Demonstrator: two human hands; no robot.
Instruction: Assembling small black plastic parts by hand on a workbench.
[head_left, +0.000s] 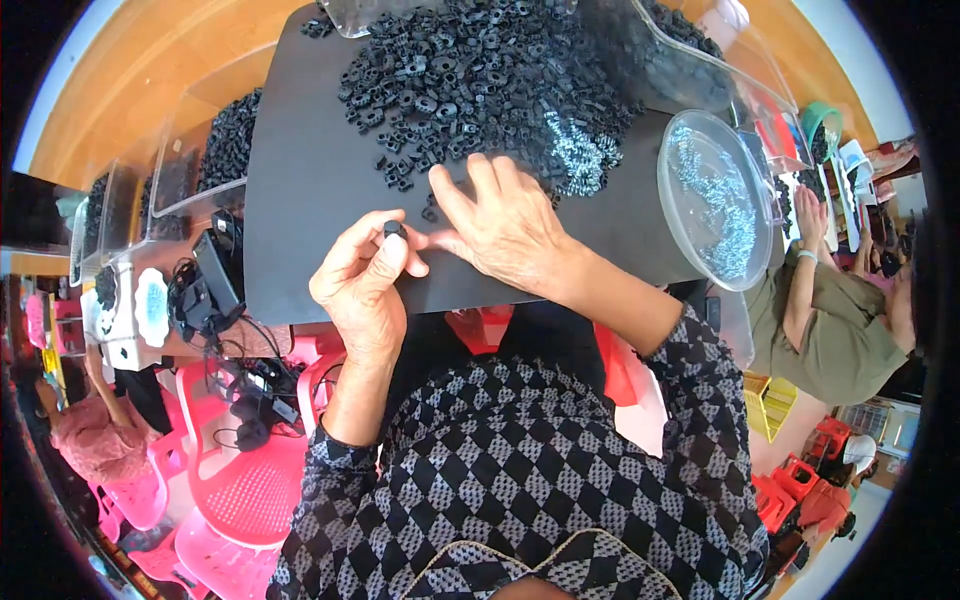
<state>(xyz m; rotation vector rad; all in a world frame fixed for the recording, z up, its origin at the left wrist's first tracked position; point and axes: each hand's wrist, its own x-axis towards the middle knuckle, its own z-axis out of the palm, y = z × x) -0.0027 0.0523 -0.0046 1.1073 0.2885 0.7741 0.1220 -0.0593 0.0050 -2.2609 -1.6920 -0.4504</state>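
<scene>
My left hand (365, 280) pinches a small black plastic part (394, 230), cylinder-like, between thumb and fingers above the front of the dark table (300, 150). Just to its right, my right hand (500, 220) lies over the near edge of a heap of small black plastic parts (450, 75). Its fingers point away from me and stand apart, with nothing visible in them; the thumb reaches toward my left fingertips. Right of those fingers, a cluster of small silvery springs (580, 155) rests against the heap.
A round clear dish (672, 215) of springs stands at the table's right. Clear bins of black parts (228, 145) line the left side. A black box with cables (215, 265) sits beside the table, near pink chairs (250, 490). A co-worker (830, 320) is at the right.
</scene>
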